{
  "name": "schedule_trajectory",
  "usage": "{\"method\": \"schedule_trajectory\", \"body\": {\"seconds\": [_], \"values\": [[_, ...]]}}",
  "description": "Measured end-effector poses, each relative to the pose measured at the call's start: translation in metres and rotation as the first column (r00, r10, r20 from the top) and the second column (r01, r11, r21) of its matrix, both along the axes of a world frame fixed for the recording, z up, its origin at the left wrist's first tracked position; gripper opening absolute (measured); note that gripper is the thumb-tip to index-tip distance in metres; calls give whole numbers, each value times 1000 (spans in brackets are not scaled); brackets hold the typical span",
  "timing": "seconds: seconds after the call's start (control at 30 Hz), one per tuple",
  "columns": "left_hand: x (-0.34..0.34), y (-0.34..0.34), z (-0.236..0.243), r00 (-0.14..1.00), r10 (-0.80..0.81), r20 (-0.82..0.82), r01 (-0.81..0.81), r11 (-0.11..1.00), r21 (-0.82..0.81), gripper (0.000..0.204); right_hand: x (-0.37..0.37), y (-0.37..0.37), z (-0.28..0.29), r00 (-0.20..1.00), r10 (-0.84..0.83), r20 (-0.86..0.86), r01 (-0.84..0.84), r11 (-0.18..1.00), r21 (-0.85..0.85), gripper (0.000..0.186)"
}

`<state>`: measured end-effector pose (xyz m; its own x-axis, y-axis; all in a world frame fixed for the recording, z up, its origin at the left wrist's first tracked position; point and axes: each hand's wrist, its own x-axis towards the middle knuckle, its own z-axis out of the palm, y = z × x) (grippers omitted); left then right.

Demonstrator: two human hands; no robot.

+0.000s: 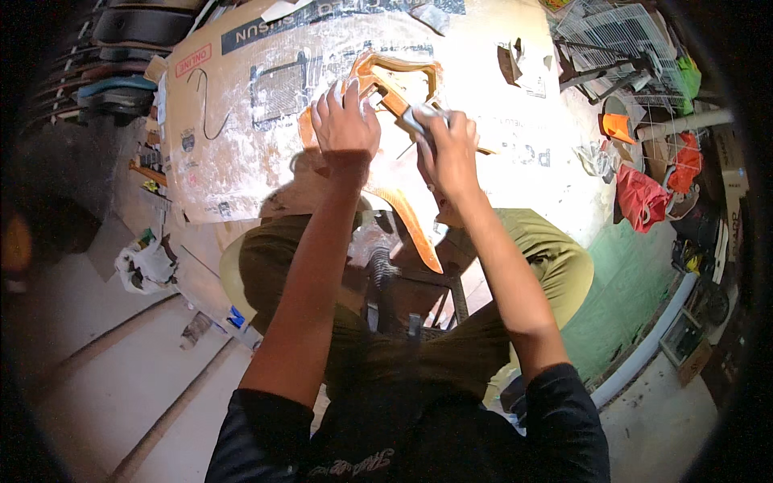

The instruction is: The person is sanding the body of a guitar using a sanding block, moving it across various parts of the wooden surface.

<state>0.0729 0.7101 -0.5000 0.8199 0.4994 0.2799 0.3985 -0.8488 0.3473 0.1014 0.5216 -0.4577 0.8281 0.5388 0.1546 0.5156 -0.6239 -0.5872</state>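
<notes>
A curved orange-brown wooden frame lies on a cardboard sheet in front of me. One tapering leg of it curves down over the sheet's near edge, between my knees. My left hand grips the frame's left side from above, its fingers laid over the wood and partly hiding it. In my right hand is a small grey pad that looks like folded sandpaper, pressed on the frame's middle bar. My right fingers bend round the pad and cover part of it.
Pale dust covers much of the cardboard sheet. On it lie a thin metal hook at the left, a grey cloth-like piece at the far edge and scraps at the right. A wire rack and red bag stand right.
</notes>
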Motion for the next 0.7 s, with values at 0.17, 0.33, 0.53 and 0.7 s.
{"method": "schedule_trajectory", "body": {"seconds": [0.17, 0.33, 0.53, 0.7], "values": [[-1, -1, 12, 993, 10, -116, -17, 998, -58, 50, -68, -54, 6, 977, 183, -107, -204, 949, -238, 36], [-2, -12, 15, 991, -39, -130, 45, 998, 39, 60, -166, -165, 13, 878, 158, -452, -124, 987, 106, 43], [-56, -103, 26, 898, -320, -301, 363, 927, 97, 75, -131, -172, -7, 794, -304, -526, 566, 685, 458, 39], [-109, -157, 45, 494, -793, -356, 807, 571, -152, 79, -123, -159, -6, 725, -208, -656, 632, 578, 516, 41]]}}
